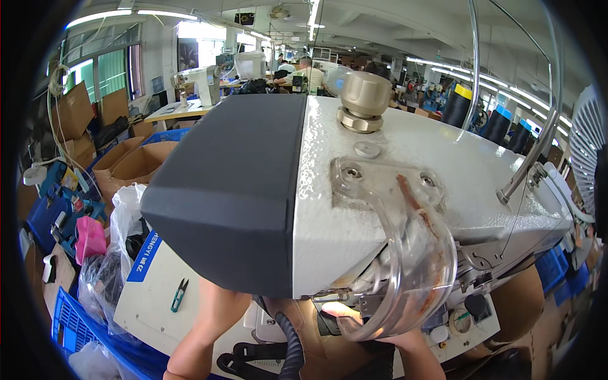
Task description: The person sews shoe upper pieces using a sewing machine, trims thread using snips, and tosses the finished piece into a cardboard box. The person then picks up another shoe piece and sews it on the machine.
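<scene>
A large sewing machine head (405, 145), white with a dark grey end cover, fills the middle of the view. Below it, a tan piece of material (316, 358) with black parts and a black braided handle (291, 342) lies on the machine bed. My left hand (221, 307) reaches under the grey cover, which hides its fingers. Behind a clear curved plastic guard (399, 253), my right hand (373, 323) grips the edge of the tan piece, a finger pressed against a black part near the needle area. Black straps (250, 361) lie between my arms.
Thread snips (179, 296) with green handles lie on the white table (149, 316), left of my left hand. A blue crate (82, 335) and plastic bags (101, 285) border it. Small round containers (460, 320) sit at the right. Thread cones (457, 104) and a fan (586, 142) stand beyond.
</scene>
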A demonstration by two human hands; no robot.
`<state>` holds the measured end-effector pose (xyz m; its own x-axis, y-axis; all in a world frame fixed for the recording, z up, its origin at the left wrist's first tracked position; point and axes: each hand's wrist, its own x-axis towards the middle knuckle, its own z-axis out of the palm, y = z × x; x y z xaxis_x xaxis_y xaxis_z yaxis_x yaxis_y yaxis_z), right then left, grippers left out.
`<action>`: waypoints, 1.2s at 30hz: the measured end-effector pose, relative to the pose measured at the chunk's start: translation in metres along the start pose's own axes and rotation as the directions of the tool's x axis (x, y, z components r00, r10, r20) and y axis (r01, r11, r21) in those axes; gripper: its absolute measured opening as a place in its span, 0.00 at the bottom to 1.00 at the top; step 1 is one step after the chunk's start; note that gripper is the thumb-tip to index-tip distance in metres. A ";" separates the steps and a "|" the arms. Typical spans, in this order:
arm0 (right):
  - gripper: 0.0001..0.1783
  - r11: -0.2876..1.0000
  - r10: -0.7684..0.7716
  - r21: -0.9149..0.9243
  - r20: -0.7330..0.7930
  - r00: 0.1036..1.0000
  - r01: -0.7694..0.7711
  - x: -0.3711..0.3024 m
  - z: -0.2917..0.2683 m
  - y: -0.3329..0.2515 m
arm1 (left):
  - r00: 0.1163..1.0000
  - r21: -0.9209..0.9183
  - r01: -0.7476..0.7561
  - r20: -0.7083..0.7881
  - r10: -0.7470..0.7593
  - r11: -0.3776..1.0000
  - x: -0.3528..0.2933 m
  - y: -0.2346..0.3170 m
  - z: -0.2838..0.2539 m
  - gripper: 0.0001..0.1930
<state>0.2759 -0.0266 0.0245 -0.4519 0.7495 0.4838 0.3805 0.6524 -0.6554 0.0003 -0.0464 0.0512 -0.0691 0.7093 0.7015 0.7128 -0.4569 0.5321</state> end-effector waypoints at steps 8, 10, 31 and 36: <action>0.11 0.969 0.246 0.046 -0.050 0.968 -0.244 0.008 -0.002 -0.027 | 0.922 -0.719 -0.260 0.012 0.386 0.644 -0.076 0.068 -0.062 0.24; 0.12 0.944 0.324 0.078 -0.045 0.945 -0.320 0.007 0.003 -0.027 | 0.879 -0.706 -0.271 0.095 0.467 0.654 -0.081 0.073 -0.066 0.24; 0.17 0.911 0.363 -0.148 -0.155 0.919 -0.384 0.021 0.020 -0.069 | 0.977 -0.907 -0.125 -0.041 0.210 0.402 -0.061 0.052 -0.055 0.18; 0.20 0.929 0.370 0.082 -0.140 0.918 -0.362 0.004 0.009 -0.057 | 0.971 -0.919 -0.138 -0.052 0.232 0.370 -0.055 0.040 -0.054 0.18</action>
<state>0.2453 -0.0621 0.0589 -0.1614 0.9456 0.2825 0.4509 0.3252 -0.8312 -0.0046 -0.1329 0.0592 0.0619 0.5545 0.8299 -0.3680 -0.7602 0.5354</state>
